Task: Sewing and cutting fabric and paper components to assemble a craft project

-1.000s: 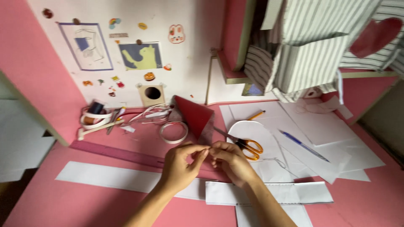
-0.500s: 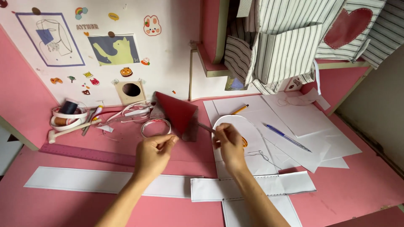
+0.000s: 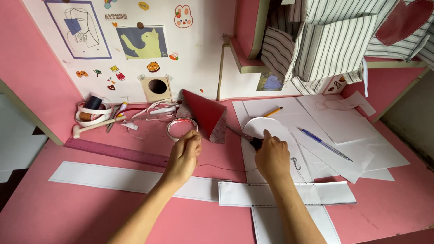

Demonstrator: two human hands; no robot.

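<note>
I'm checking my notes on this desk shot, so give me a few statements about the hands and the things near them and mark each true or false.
1. The right hand rests on the scissors. True.
2. The left hand holds the blue pen. False: the pen lies on the white sheets, right of both hands.
3. A thin thread runs between the two hands. True.
4. The purple ruler stands upright against the wall. False: it lies flat on the pink desk.
5. The roll of tape lies beyond the left hand. True.
</note>
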